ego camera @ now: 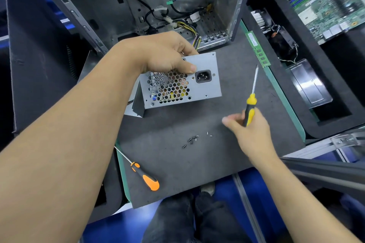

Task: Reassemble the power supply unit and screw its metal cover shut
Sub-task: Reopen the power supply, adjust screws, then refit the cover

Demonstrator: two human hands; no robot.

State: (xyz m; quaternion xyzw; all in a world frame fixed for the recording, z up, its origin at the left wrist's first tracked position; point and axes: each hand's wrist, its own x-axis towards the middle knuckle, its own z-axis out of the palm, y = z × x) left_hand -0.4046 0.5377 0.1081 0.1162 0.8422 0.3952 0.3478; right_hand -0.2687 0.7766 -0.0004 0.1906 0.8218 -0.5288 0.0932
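Grey sheet metal makes the PSU (182, 81) a stiff, probably weighty box with thin edges — we'd hold it by its solid top and sides, never the honeycomb grille. It stands on the mat (197, 163) in front of the open case (158, 6). Our left hand (164, 53) grips its top edge, thumb curled over the face. Our right hand (250, 132) wraps a yellow screwdriver (250, 102), forefinger loosely extended. Screws (192, 139) lie loose nearby — small and easily scattered.

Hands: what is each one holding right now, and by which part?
The left hand grips the power supply unit by its top edge. The right hand holds the yellow screwdriver by its handle, shaft pointing up and away.
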